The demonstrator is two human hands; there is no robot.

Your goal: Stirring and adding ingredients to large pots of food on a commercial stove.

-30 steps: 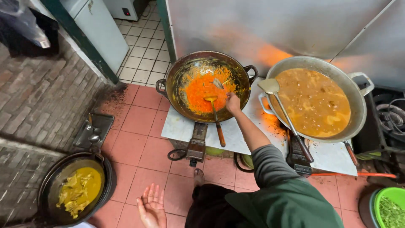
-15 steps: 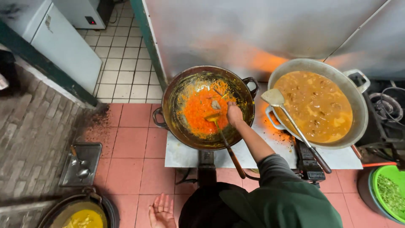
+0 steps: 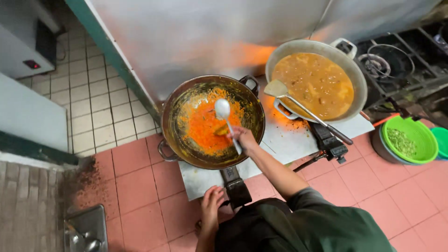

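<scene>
The dark, round metal wok [image 3: 212, 122], streaked with bright orange-red paste, sits on a low burner stand on the pale surface [image 3: 284, 140] above the red floor tiles, and the long-handled metal ladle [image 3: 223, 110] is what has changed over it: half a second ago its bowl was down in the orange paste, and now it is lifted clear, bowl up and empty-looking above the middle of the wok. The right hand [image 3: 243, 138] is closed around the ladle's handle near the wok's near rim, so the stirring stroke looks paused or between passes, as far as I can judge. The left hand [image 3: 211, 205] has also come up since a second ago, when it hung open and low over the floor; now it rests with its fingers spread, holding nothing, at the surface's front edge just beside the black burner control [image 3: 235, 186]. Whether it touches the control or only the edge cannot be told. To the right, apart from the wok, stands a larger pale metal wok [image 3: 317, 79] of brown curry with a flat spatula [image 3: 308, 112] leaning on its rim. A green plastic bowl [image 3: 410, 140] of chopped greens sits at the far right. The burner flame is hidden under the woks, and the person's body cuts off the lower frame.
</scene>
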